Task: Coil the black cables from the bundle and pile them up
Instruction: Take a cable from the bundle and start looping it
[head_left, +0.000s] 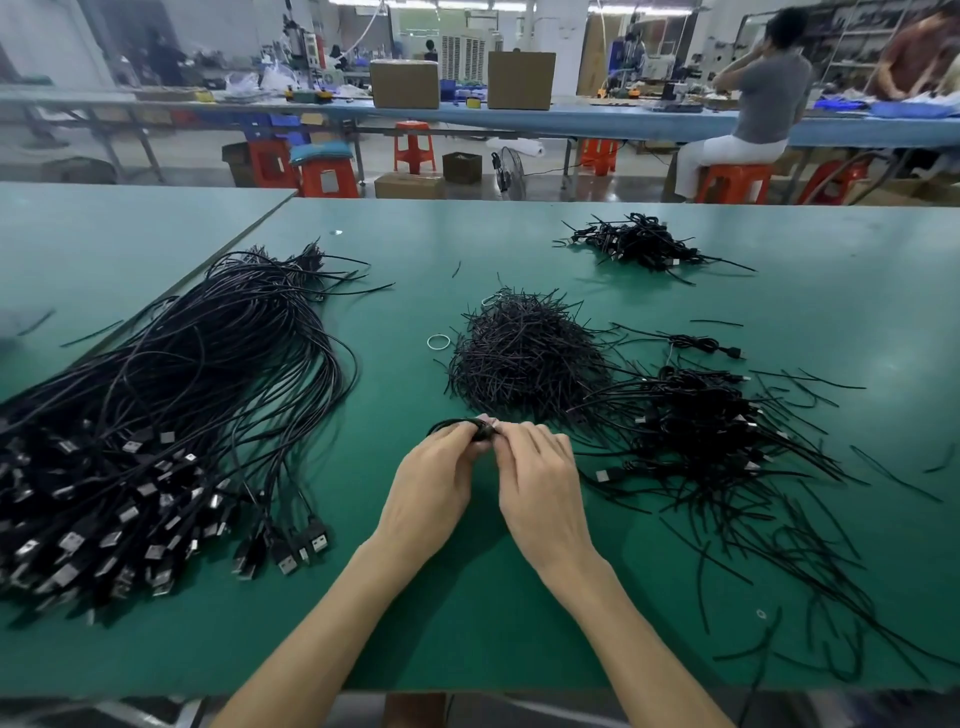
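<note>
My two forearms come in from the bottom edge and meet over the middle of the green tabletop (467, 613). The left hand (431, 470) has its grip curled round a small coiled cable (453, 426), and the right hand (540, 467) pinches the same coil at its near end. Both grips are closed on that one cable, held just above the tabletop, in front of the heap of short ties (524, 358). I cannot tell whether a tie is already on it; the fingers hide that spot.

The main risk, as I judge it, is the coil springing open. It is small and tightly wound, so any slackening of either pinch before it is bound would let the loops fan out. A second risk is snagging: stray ties lie scattered all over the right side, and a coil dropped there could catch them. Pulling the next cable from the bundle (182, 415) could also drag its neighbours along, since the strands overlap and the plugs crowd together at the near end.

The count:
- Two hands and one cable in them.
- One big bundle at left, with too many cables to number.
- One heap of ties.
- Two piles of finished coils: the near pile (717, 431) at right and the far pile (639, 244).
- One single coil (701, 343) lying apart between them.
- One pale ring (439, 342) beside the ties.
</note>
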